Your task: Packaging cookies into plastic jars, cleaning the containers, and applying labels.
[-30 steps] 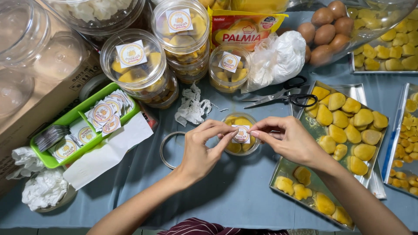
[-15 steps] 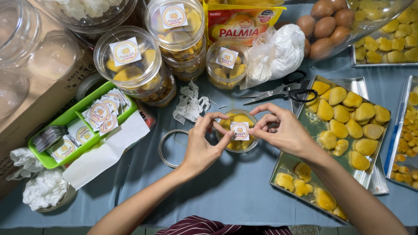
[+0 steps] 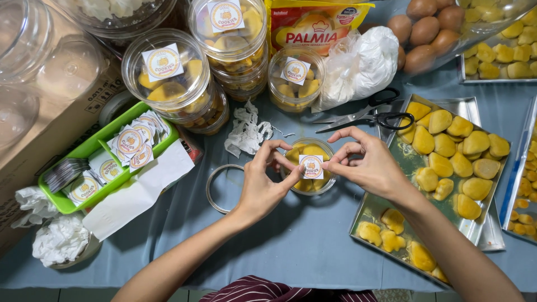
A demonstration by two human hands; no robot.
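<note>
**Square label held over a small clear jar: risks of a crooked or creased placement**

A small square white sticker with a round yellow emblem (image 3: 311, 166) is held at its two side edges above the lid of a small round clear plastic jar filled with yellow cookies (image 3: 308, 168), which stands on the blue-grey tablecloth (image 3: 279, 246) between the two hands. The left hand (image 3: 263, 182) is mostly closed, thumb and forefinger pinched on the sticker's left edge; the right hand (image 3: 369, 165) is likewise pinched on the right edge, its other fingers arched and spread. Whether the sticker already touches the lid cannot be told.

If one edge is lowered before the other, the sticker could be set askew or off-centre, unlike the labels on the larger clear cookie jars (image 3: 168, 78) further back. A crease or a trapped bubble could be caused by uneven pressing, and the adhesive could be weakened if crumbs or grease from the fingers were carried onto it. The light jar could be pushed sideways under pressure, since neither hand steadies its wall. The loose clear ring (image 3: 221, 190) lies just beside the left wrist and could be knocked. The silver baking tray of yellow cookies (image 3: 475, 106) lies close under the right forearm and could be nudged by it.
</note>
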